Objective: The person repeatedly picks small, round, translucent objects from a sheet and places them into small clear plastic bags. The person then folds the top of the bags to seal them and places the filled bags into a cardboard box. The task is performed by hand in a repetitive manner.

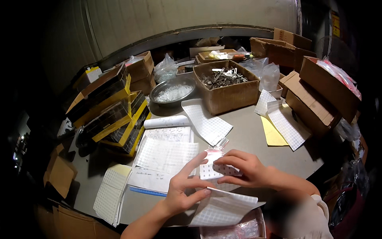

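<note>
My left hand [181, 191] pinches the edge of a sheet of round labels [225, 209] between thumb and a finger. Its index finger stretches forward to the side of a small white piece printed with dark marks [207, 171]. Over that piece curls my right hand [248, 169], thumb and fingers bent toward each other; what lies between them is too small to make out. Just beyond the fingers are small clear bags with red-pink edges [217, 151]. Partly under the label sheet, an open box [260, 223] of clear packets sits at the front edge.
Label sheets lie on a notebook [149, 179], at front left [113, 191], beyond my hands [207, 121] and at right [288, 123]. A carton of metal parts [225, 93] and a bowl of small clear pieces [173, 91] stand behind. Stacked black-and-yellow boxes [119, 119] lean at left; cartons [314, 99] stand right.
</note>
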The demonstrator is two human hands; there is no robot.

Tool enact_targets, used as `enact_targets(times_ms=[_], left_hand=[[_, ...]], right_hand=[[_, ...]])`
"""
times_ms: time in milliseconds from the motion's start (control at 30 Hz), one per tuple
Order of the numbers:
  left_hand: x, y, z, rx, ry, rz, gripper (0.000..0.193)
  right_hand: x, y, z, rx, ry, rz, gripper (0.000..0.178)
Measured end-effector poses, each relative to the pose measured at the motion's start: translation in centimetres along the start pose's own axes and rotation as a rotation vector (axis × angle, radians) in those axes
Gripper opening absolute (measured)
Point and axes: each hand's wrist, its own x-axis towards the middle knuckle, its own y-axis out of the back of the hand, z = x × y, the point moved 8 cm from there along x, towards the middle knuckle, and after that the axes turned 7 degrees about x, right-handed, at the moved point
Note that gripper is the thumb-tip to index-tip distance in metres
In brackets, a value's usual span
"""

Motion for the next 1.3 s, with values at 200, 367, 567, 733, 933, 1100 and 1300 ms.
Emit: enact_targets(times_ms=[200,367,567,733,933,1100,1300], left_hand=[[-2.3,-1.2,-2.5,-0.32,0.423,-0.147,0.02],[-2.1,-1.1,-1.5,-0.266,0.376,-0.083,0.019],[-1.8,-1.0,-0.4,-0.162,0.329,-0.094,0.018],[-0.5,0.0,0.2,0.042,0.116,0.034,0.02],[-0.5,0.2,0.1,0.028,0.139,0.014,0.021],[-1.0,0.9,0.0,0.098,0.191,0.115,0.023],[-0.5,0.0,1.1,0.118,0.026,0.066,0.021]], right_hand=[[-0.2,-1.1,-1.5,-0.195,0.108,-0.072,0.059],[0.0,-1.7,-1.1,-0.187,0.101,-0.085,0.05],[-0.5,-1.8,-0.7,-0.084,0.025,-0.113,0.032],[-1.2,-1.1,1.5,0.101,-0.149,-0.049,0.019],[-1.3,-1.3,1.7,0.249,-0.251,-0.104,0.016],[-1.2,-1.2,1.4,0.257,-0.305,-0.092,0.019],[-1.3,-1.7,1.6,0.313,-0.335,-0.167,0.022]])
